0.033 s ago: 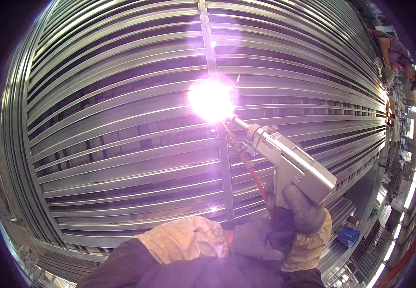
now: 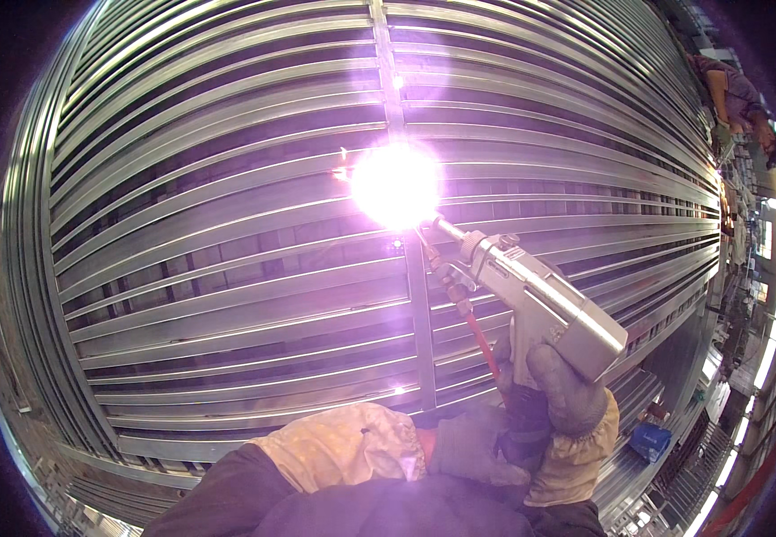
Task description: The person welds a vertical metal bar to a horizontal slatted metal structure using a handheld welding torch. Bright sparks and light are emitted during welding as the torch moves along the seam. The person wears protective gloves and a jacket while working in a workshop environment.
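My right hand (image 2: 569, 394), in a grey glove, is wrapped round the grip of a silver handheld welding gun (image 2: 549, 300). Its nozzle points up and left into a white-violet glare (image 2: 395, 185), which hides the tip and the spot beneath. A thin red hose (image 2: 482, 345) runs along the gun's near side to a fitting by the nozzle. My left hand (image 2: 473, 445), also gloved, is closed round the dark lower end of the gun's handle, close against my right hand; some fingers are hidden. Under the glare lies a metal frame of parallel bars (image 2: 227, 309) with a crosswise middle bar (image 2: 421, 336).
Long side rails (image 2: 61, 313) bound the frame at the left. A blue object (image 2: 649, 441) lies at the lower right beside more bars. Another person (image 2: 739, 98) is at the far right edge, near a second small bright spot (image 2: 717, 174).
The glare is slightly larger, and small orange sparks now show at its left. A spark above its right side is gone. Both hands and the gun stay in place.
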A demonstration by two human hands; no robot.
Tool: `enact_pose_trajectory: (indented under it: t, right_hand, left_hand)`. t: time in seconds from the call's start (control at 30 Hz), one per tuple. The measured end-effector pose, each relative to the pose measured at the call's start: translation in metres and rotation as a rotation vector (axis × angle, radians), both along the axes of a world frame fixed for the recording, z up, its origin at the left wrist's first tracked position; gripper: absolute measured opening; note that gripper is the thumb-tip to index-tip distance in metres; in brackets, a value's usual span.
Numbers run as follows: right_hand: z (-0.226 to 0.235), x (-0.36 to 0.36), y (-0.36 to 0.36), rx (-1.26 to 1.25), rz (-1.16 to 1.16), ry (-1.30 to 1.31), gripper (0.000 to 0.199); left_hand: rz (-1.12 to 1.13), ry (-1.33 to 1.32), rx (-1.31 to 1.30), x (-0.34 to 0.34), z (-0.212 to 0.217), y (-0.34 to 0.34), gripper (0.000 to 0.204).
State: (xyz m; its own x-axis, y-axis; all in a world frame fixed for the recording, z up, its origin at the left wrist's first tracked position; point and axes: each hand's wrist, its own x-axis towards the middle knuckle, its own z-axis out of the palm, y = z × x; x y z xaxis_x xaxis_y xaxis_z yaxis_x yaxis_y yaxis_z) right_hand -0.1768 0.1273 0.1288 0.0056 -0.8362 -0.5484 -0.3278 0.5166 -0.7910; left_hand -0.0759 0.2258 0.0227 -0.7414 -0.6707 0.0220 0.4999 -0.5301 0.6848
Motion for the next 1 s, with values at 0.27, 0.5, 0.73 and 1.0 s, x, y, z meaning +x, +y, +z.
enact_pose_trajectory:
  t: [0.27,0.5,0.73,1.0]
  right_hand:
    - [0.002,-0.004,-0.003,0.044,0.061,0.023,0.048]
    - [0.003,0.001,0.000,0.021,0.014,0.029,0.046]
    - [0.008,0.007,0.003,-0.045,0.015,0.026,0.049]
    - [-0.003,-0.001,0.001,-0.027,0.024,-0.061,0.057]
  left_hand:
    - [0.028,0.026,-0.005,-0.006,-0.006,0.007,0.060]
    - [-0.081,0.008,0.111,-0.006,-0.005,0.008,0.066]
    - [-0.182,-0.025,0.122,-0.004,-0.004,0.005,0.069]
    - [-0.045,-0.024,-0.039,-0.008,-0.007,0.006,0.078]
